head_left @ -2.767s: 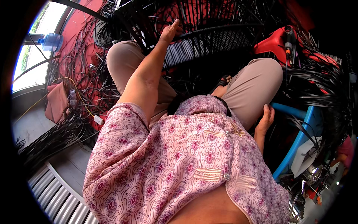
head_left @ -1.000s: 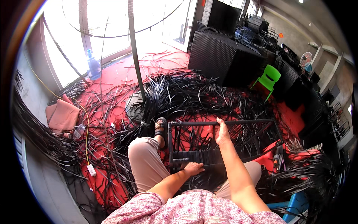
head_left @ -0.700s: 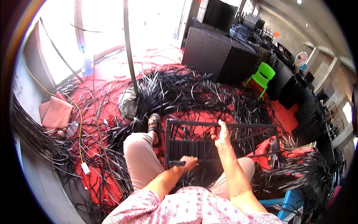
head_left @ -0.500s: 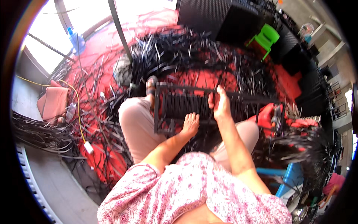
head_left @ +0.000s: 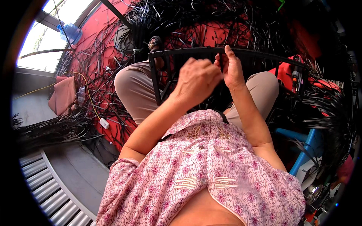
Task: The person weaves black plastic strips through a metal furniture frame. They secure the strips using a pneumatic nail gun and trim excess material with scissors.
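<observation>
A black frame (head_left: 181,52) lies across my lap, its bars running from above my left knee past my right knee. Dark strips inside it are hard to make out in shadow. My left hand (head_left: 198,80) is above the frame, closed with curled fingers and slightly blurred. Beside it, my right hand (head_left: 233,71) has its thumb pointing up and its fingers curled inward at the far bar. The two hands nearly meet. Whatever lies between their fingers is too small or hidden to name.
Loose black strips (head_left: 162,22) cover much of the red floor. To the right are a handled tool (head_left: 295,78) with orange on it and a blue plastic piece (head_left: 307,150). On the left are a white plug block (head_left: 104,123), a pink cloth (head_left: 62,96), a water jug (head_left: 71,33) and metal rollers (head_left: 49,192).
My left hand has lifted off the strips in the frame and moved up to my right hand. The frame now shows tilted, and my view has turned lower toward my torso.
</observation>
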